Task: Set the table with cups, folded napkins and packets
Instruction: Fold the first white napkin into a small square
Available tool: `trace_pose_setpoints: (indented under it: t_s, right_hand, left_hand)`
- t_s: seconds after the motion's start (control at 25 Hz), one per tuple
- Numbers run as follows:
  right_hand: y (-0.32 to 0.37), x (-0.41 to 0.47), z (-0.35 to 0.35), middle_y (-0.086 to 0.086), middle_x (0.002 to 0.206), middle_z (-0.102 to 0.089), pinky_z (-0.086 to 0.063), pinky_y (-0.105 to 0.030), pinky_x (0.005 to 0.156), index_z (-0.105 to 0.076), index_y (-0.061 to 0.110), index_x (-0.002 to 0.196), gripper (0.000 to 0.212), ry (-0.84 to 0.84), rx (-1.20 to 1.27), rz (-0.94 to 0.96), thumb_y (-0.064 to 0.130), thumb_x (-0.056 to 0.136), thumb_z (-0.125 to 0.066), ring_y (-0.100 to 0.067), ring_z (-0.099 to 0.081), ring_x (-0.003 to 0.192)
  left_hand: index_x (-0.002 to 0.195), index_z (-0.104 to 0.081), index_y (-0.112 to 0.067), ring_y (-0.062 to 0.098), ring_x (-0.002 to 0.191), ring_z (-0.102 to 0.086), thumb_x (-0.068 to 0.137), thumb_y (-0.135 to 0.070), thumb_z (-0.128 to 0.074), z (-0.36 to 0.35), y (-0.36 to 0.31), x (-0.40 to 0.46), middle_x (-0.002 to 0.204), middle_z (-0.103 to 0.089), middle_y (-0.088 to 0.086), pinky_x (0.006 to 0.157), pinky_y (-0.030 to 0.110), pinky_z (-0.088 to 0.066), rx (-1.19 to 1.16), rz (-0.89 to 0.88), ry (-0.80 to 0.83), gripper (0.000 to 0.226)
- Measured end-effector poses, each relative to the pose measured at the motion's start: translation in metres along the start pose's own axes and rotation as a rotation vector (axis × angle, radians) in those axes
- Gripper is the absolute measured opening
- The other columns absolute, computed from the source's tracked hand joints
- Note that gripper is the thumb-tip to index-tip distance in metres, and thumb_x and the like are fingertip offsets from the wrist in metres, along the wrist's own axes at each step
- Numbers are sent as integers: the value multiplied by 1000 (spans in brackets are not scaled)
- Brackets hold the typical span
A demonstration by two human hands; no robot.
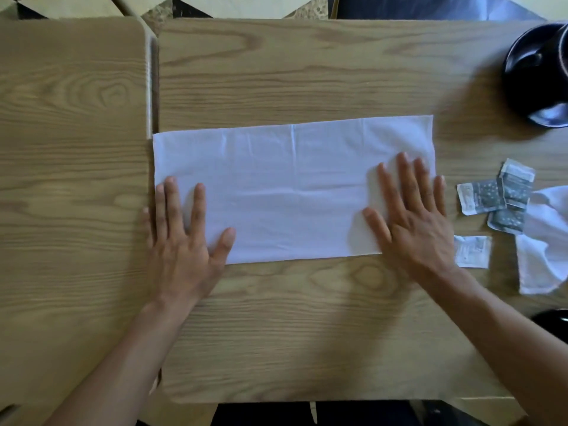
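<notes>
A white napkin (292, 189), folded into a long rectangle, lies flat across the middle of the wooden table (307, 318). My left hand (181, 241) presses flat on its left end with fingers spread. My right hand (412, 216) presses flat on its right end, fingers straight. To the right lie several grey packets (495, 198) and one white packet (471, 252). A black cup on a black saucer (538, 75) stands at the far right.
A second, crumpled white napkin (544, 241) lies at the right edge beside the packets. Another dark object (551, 322) shows at the lower right edge. A second wooden table (70, 179) adjoins on the left with a narrow gap between.
</notes>
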State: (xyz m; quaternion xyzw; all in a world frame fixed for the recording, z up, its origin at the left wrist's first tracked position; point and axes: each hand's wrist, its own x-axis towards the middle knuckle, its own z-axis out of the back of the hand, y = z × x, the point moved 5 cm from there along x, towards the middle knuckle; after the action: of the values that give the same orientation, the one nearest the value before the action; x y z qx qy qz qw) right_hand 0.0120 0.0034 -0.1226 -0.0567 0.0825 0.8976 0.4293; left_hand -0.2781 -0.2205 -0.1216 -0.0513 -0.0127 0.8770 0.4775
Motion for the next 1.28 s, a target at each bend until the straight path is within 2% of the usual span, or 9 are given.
trace_pose_setpoints:
  t_s: [0.28,0.44,0.56,0.68,0.92,1.0,1.08,1.16,1.28]
  right_hand:
    - [-15,-3,11,-1,171,9,-3,-48,127,0,27,163,75,65,53,-68,63,100,-22,-21,12,157]
    - [-2,9,23,-9,171,-3,-4,-50,126,-15,21,163,73,-46,94,-52,58,101,-28,-30,4,157]
    - [19,44,22,-10,171,-5,-1,-49,126,-17,22,162,68,-66,97,28,55,104,-29,-31,0,157]
    - [8,66,16,-2,172,1,0,-47,127,-9,27,163,68,-2,75,43,58,104,-20,-23,3,158]
    - [-13,63,22,-6,171,5,0,-47,127,-4,14,163,73,20,182,-163,52,105,-28,-27,7,157]
    - [-15,55,41,-13,169,-10,-14,-46,125,-21,10,160,69,-57,319,-250,39,102,-45,-33,-11,155]
    - [-24,27,60,-17,151,-40,-35,-46,110,-46,9,143,54,-199,398,-426,28,93,-54,-38,-39,136]
    - [-37,-7,68,-18,127,-55,-41,-44,97,-59,7,125,41,-227,428,-618,24,88,-55,-39,-50,116]
    - [-42,-37,62,-17,115,-63,-43,-44,93,-64,10,118,33,-51,416,-718,28,90,-60,-38,-55,109]
  left_hand:
    - [161,-16,-19,34,155,-4,94,-68,-30,7,-1,2,168,-5,19,123,58,-9,-2,21,11,84]
    - [159,-20,-15,38,155,-3,97,-66,-26,18,-23,17,167,-7,21,123,59,-5,8,-22,-34,80]
    - [161,-11,-24,37,155,3,100,-63,-22,15,-67,57,168,0,18,123,59,-3,2,-131,-7,73]
    - [161,-8,-32,36,155,2,100,-63,-22,8,-60,77,169,0,15,123,59,-5,17,-38,35,70]
    - [160,-13,-29,39,154,-4,99,-64,-22,12,-23,73,168,-2,18,124,55,-6,12,23,57,71]
    - [159,-21,-20,41,153,-5,99,-60,-25,20,-32,76,166,-7,22,123,58,-6,-42,68,63,72]
    - [154,-33,-11,43,151,-13,101,-48,-36,34,-58,85,164,-19,23,123,58,-10,-113,56,4,65]
    - [140,-52,-3,47,141,-35,99,-26,-49,52,-111,102,151,-43,24,119,55,-24,-212,-100,-103,48]
    - [116,-70,0,44,109,-59,86,4,-51,64,-215,127,121,-66,20,98,51,-46,-388,-466,-121,35]
